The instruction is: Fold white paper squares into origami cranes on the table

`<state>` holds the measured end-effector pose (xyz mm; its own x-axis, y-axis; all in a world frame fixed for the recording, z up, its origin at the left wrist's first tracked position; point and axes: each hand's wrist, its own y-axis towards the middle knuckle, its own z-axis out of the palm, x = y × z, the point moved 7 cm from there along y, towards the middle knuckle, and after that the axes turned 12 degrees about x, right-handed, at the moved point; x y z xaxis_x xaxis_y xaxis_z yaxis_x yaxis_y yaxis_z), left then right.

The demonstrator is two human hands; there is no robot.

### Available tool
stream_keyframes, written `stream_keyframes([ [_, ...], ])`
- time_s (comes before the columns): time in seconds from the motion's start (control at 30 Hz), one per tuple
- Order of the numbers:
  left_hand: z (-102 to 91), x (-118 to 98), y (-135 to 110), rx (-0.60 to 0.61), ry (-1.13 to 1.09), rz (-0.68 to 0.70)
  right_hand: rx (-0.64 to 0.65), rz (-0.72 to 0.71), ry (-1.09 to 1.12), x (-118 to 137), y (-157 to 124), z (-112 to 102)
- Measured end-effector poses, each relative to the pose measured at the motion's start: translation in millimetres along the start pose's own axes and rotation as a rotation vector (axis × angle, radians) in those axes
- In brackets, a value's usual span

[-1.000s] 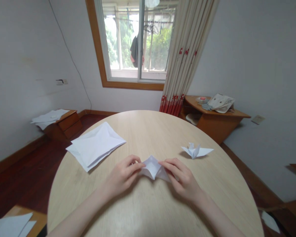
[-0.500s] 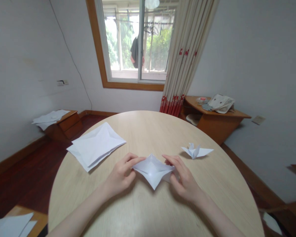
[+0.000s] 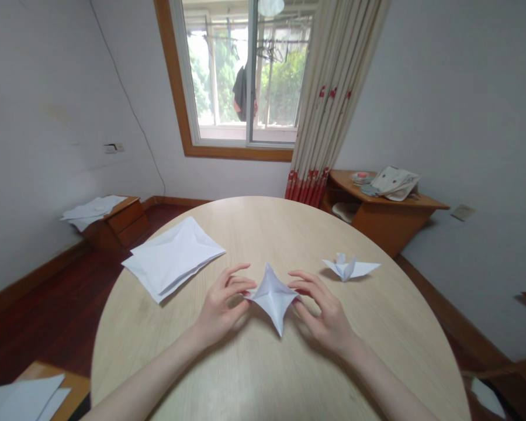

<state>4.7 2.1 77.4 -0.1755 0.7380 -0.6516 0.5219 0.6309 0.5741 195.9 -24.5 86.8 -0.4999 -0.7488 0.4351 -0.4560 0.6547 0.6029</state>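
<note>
A folded sheet of white paper, shaped like a four-pointed star, is held between my hands just over the round table. My left hand pinches its left corner, thumb below and fingers above. On the opposite corner, my right hand grips in the same way, its index finger raised off the paper. One point of the paper faces away from me and another faces me. Beyond my right hand stands a white paper crane with its wings spread.
Creased white sheets lie stacked at the table's left. A small cabinet with papers stands at the far left. A corner desk with a cloth bag is at the right, beside the curtain. More sheets lie at lower left.
The paper's left and right corners have drawn inward, so its outline is now a narrower star with longer front and back points. My hands have moved slightly closer, with index fingers lifted.
</note>
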Motion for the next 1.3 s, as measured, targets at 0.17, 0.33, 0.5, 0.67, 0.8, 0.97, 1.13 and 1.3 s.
stream_keyframes([
  [0.17,5.8,0.1,-3.1,-0.015,0.055,0.046,0.004,-0.038,-0.04,-1.4,-2.0,2.4],
  [0.33,12.0,1.8,-5.7,-0.007,0.101,0.067,0.06,-0.059,-0.029,0.7,-2.5,11.3],
  [0.5,14.9,1.1,-7.0,0.0,0.063,0.093,0.133,-0.041,0.047,8.1,1.0,18.2],
  [0.67,15.2,4.0,-8.9,-0.024,0.117,0.068,0.216,-0.038,0.077,13.6,2.9,24.7],
  [0.8,14.6,-1.3,-11.9,-0.049,0.357,0.149,0.26,-0.027,0.093,14.5,1.3,30.2],
  [0.97,10.0,-5.0,-12.7,-0.092,0.496,0.14,0.274,-0.033,0.06,12.4,-3.2,33.4],
  [1.13,9.2,-10.9,-10.3,-0.081,0.457,0.15,0.238,-0.097,-0.057,14.7,-3.9,32.3],
  [1.3,12.7,-15.5,-7.1,-0.022,0.406,0.177,0.19,-0.121,-0.093,13.9,-3.8,30.9],
])
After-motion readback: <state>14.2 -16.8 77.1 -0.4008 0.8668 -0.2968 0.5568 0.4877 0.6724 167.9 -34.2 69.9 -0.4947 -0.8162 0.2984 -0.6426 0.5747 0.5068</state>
